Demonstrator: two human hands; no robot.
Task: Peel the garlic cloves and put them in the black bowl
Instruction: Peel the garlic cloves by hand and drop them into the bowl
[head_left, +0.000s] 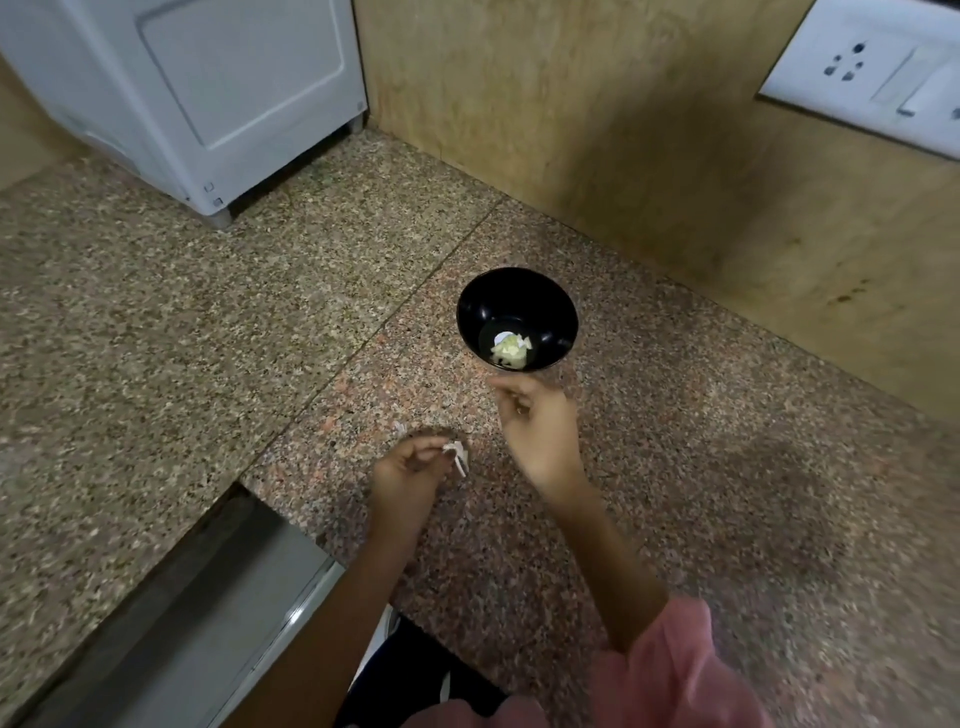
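One view only, worn on the head. It faces forward and steeply down, along both forearms, onto the tabletop. The lens is wide-angle, so straight edges bow toward the frame borders. Range is close: the left hand and right hand sit just below centre. A scrap of garlic skin at the left fingers shows, slightly blurred. Just beyond the right fingers lies the black bowl, with the wall farther beyond. A white appliance stands far beyond the left fingers.

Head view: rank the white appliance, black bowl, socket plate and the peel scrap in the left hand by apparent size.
1. white appliance, cropped by the frame
2. socket plate, also cropped
3. black bowl
4. peel scrap, pinched by the left hand
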